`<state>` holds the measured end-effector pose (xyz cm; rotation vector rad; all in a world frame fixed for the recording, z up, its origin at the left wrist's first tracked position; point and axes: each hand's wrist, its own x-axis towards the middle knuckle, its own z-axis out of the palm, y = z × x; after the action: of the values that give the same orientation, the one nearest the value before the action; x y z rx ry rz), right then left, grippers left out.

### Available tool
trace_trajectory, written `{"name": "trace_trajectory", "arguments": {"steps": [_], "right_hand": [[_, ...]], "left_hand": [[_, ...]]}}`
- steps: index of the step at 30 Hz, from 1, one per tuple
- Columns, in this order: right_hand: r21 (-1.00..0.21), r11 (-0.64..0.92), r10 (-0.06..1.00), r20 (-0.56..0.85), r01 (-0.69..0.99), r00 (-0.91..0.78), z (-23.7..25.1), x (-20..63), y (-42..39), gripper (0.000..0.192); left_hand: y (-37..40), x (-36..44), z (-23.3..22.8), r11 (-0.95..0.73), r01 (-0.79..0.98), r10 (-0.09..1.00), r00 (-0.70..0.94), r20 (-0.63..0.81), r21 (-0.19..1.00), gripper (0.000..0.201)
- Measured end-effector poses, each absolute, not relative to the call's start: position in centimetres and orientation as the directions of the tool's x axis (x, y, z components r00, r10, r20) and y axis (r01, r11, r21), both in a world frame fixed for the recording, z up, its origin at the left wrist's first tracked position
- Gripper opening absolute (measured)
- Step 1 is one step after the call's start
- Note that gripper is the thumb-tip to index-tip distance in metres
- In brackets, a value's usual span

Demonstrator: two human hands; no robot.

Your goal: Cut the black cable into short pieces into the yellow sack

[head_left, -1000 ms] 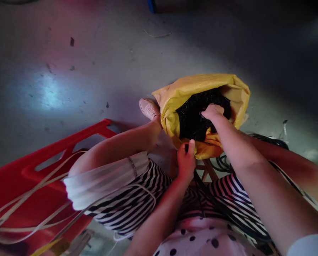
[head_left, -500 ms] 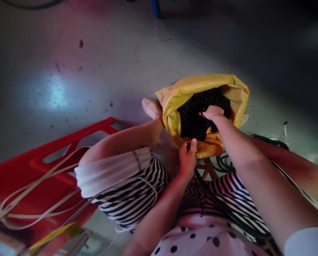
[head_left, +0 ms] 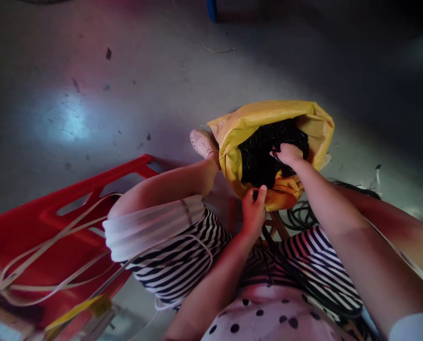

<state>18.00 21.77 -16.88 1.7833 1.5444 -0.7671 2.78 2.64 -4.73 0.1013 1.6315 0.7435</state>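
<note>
A yellow woven sack (head_left: 268, 110) stands between my legs with its mouth wide, holding a heap of small black tube-like pieces (head_left: 257, 151). My right hand (head_left: 289, 154) reaches into the sack from the right, its fingers closed at the pieces. Something black shows at its fingertips; the exact piece is hard to make out. At the sack's near rim, my left hand (head_left: 254, 210) is closed with the thumb up. A bit of black shows in its grip, but its kind is unclear. Behind that wrist, a black cable (head_left: 286, 265) runs down across my lap.
A red plastic chair (head_left: 16, 241) stands at the left with pale straps (head_left: 51, 237) over it. Coiled black cable (head_left: 300, 217) lies under the near side of the sack. Scraps (head_left: 108, 53) litter the grey floor. A blue leg (head_left: 212, 10) shows at the top.
The whole view has shifted slightly, so the sack and both hands sit a little farther right. My right hand stays inside the sack, my left hand stays closed by the rim.
</note>
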Motion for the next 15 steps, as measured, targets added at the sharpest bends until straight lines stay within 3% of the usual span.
{"name": "trace_trajectory", "arguments": {"steps": [5, 9, 11, 15], "right_hand": [[0.132, -0.074, 0.575, -0.804, 0.988, 0.151, -16.2, 16.2, 22.5, 0.068], [0.07, 0.018, 0.44, -0.896, 0.997, 0.055, -16.0, 14.8, 23.0, 0.068], [0.048, 0.007, 0.473, -0.88, 0.999, 0.039, -15.9, 14.8, 23.1, 0.068], [0.141, -0.069, 0.602, -0.784, 0.988, 0.154, -17.1, 15.0, 24.1, 0.062]], "left_hand": [[2.1, 2.8, -4.7, 0.781, -0.357, 0.47, -0.206, -0.858, 0.513, 0.056], [2.1, 2.6, -4.9, 0.789, -0.367, 0.45, -0.201, -0.87, 0.493, 0.056], [2.2, 2.6, -5.0, 0.793, -0.36, 0.448, -0.202, -0.871, 0.492, 0.056], [2.4, 2.5, -4.9, 0.805, -0.351, 0.436, -0.196, -0.878, 0.478, 0.057]]}}
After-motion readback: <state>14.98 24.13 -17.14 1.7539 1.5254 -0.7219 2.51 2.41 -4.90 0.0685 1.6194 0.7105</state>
